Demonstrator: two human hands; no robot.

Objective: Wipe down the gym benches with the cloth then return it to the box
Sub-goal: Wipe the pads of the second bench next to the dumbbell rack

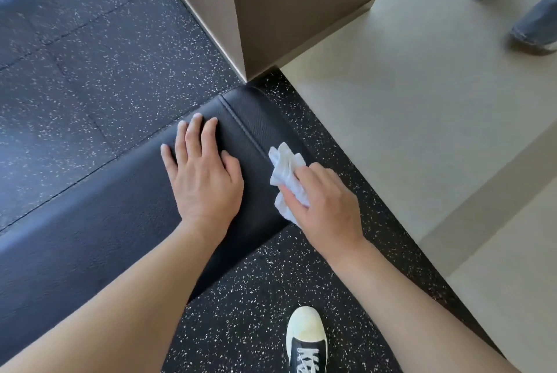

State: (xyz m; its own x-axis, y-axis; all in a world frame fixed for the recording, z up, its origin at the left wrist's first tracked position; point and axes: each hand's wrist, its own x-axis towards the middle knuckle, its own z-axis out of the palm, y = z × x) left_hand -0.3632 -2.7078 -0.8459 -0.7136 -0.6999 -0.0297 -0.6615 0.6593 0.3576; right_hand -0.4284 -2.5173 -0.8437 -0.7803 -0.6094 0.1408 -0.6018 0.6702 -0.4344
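Note:
A black padded gym bench point(99, 240) runs from the lower left toward the middle of the head view, ending near a stitched seam. My left hand point(205, 173) rests flat on the pad with fingers spread and straight. My right hand point(325, 207) grips a crumpled white cloth point(286, 173) and holds it against the bench's right edge, close to the seam. Part of the cloth is hidden under my fingers. No box is in view.
A beige pillar point(271, 17) stands just beyond the bench end. Speckled black rubber floor point(90, 77) surrounds the bench; beige floor point(422, 107) lies to the right. My shoe point(306, 339) is at the bottom. Another person's legs point(524, 5) stand at the top right.

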